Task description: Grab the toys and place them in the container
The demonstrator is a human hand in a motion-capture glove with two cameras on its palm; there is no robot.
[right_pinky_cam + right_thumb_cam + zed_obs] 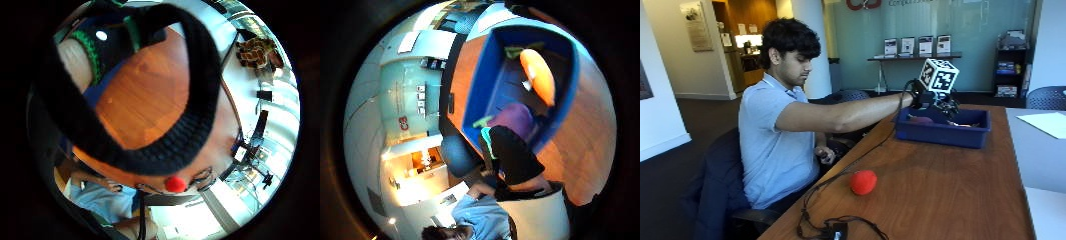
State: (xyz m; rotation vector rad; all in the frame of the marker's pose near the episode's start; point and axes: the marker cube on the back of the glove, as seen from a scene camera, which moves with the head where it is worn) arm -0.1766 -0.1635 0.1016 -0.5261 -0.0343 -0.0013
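Note:
In the outside view my gloved right hand (933, 103) hovers over the near left corner of a blue container (943, 134) at the table's far end. Its fingers hang down relaxed with nothing between them. The thumb side palm view looks down into the container (475, 95), where an orange toy (538, 75), a purple toy (515, 117) and a small green piece (515, 51) lie. The purple toy (921, 120) also shows just under the hand. A red ball (863, 182) sits alone on the wooden table, well short of the container, and appears beside the table edge (175, 184).
The wooden table (946, 195) stretches from the ball to the container. A white sheet (1046, 122) lies on the adjoining table at the right. The person's bare left hand (825, 154) rests below the table edge near their lap.

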